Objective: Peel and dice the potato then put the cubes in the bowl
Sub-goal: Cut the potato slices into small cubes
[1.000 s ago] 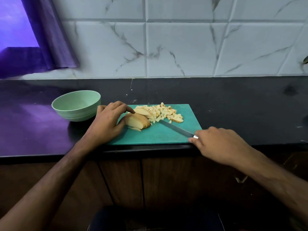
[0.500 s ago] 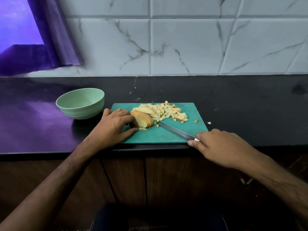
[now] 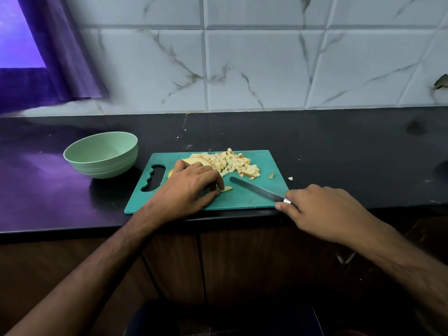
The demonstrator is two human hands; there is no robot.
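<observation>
green cutting board [image 3: 242,197]: lies flat on black counter [image 3: 339,146], near edge along the counter's front lip; handle cut-out at left end.
diced potato cubes [image 3: 232,163]: heaped on far middle of the board, pale yellow; none seen in the bowl.
potato slices [image 3: 196,161]: stacked at left of the heap, mostly hidden under left hand; one thin slice [image 3: 226,189] lies flat beside the fingertips.
stray bits: one small piece [image 3: 271,176] on the board right of the heap; another [image 3: 290,178] on the counter just off the board's right edge.
left hand [image 3: 191,187]: palm down over the slices, fingers curled round them, thumb along the near side touching the thin slice.
knife [image 3: 257,190]: blade flat or nearly flat on the board, tip toward the heap but apart from it, metal collar at the board's near right corner.
right hand [image 3: 317,209]: wrapped round the knife handle, handle itself hidden in the fist, index finger alongside the collar.
pale green bowl [image 3: 101,155]: upright on the counter, just left of the board, not touching it; inside looks bare.
white marble-look tiles [image 3: 254,69]: wall behind the counter.
purple curtain [image 3: 60,57]: hangs at upper left.
brown cabinet doors [image 3: 218,263]: below the counter.
</observation>
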